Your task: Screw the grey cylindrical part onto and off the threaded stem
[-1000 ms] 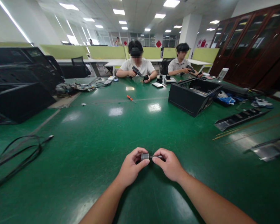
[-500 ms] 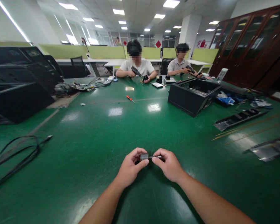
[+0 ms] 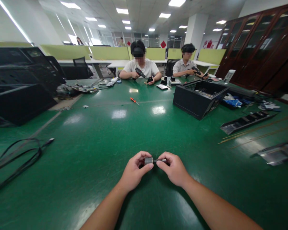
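My left hand (image 3: 134, 171) is closed around a short grey metal cylinder (image 3: 148, 160), thumb in front and fingers behind. A thin dark shaft (image 3: 156, 160) sticks out of the cylinder's right side, in line with it. The fingers and thumb of my right hand (image 3: 174, 167) pinch this shaft near its bright outer end. Both hands are low over the green table (image 3: 124, 134), with the piece held level between them. My fingers cover part of the cylinder, and its exact kind cannot be made out.
An orange-handled screwdriver (image 3: 134, 101) lies ahead. A black computer case (image 3: 194, 100) stands at right, with metal panels (image 3: 247, 123) and thin rods nearby. Black cables (image 3: 38, 150) and larger cases (image 3: 21, 86) are at left. Two people across the table hold power drills (image 3: 140, 72).
My hands keep the same grip on the cylinder and shaft, with hardly any movement. A distant person at the back left has shifted left and lower behind the partition.
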`<state>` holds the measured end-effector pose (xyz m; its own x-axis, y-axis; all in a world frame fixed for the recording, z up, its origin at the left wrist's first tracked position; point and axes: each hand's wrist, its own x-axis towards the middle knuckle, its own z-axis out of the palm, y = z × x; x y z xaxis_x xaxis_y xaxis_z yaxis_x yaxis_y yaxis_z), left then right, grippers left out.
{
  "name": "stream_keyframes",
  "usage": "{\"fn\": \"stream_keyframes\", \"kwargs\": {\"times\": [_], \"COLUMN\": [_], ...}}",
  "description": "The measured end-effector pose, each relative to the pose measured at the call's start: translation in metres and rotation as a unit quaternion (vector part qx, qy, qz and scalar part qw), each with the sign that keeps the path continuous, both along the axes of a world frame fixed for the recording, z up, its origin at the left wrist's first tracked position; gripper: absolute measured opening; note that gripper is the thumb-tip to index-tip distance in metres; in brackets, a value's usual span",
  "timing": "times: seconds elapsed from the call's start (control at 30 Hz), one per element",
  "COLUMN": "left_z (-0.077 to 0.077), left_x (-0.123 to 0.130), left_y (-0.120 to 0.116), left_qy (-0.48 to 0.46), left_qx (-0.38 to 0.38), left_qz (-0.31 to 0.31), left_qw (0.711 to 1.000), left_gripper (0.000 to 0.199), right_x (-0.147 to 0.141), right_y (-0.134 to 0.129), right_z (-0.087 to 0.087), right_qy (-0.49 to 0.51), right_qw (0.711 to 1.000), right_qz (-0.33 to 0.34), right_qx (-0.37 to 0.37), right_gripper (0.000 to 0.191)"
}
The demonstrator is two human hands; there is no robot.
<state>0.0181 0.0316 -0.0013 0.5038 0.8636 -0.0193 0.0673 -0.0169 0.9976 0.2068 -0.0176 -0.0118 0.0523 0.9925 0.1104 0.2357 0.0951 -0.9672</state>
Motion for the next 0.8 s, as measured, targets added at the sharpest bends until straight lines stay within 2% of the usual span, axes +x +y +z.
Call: {"fn": "stream_keyframes", "kwargs": {"times": [0.33,0.6,0.8], "left_z": [-0.0012,-0.0009,0.0031], "left_x": [-0.0010,-0.0007,-0.0007], "left_y": [0.0024,0.0025,0.0023], "left_qy": [-0.024,-0.029,-0.026], "left_qx": [-0.017,-0.023,-0.019], "left_qz": [0.010,0.015,0.023], "left_qw": [1.000,0.999,0.999], "left_gripper": [0.031,0.031,0.031], "right_x": [0.0011,0.0013,0.0013], "right_y": [0.0026,0.0009,0.0017], "right_z": [-0.0065,-0.0053,-0.0047], "right_qy": [0.045,0.065,0.069], "right_qw": [0.999,0.998,0.997], "right_qz": [0.005,0.005,0.005], "right_qx": [-0.018,-0.024,-0.026], "right_gripper": [0.013,0.013,0.020]}}
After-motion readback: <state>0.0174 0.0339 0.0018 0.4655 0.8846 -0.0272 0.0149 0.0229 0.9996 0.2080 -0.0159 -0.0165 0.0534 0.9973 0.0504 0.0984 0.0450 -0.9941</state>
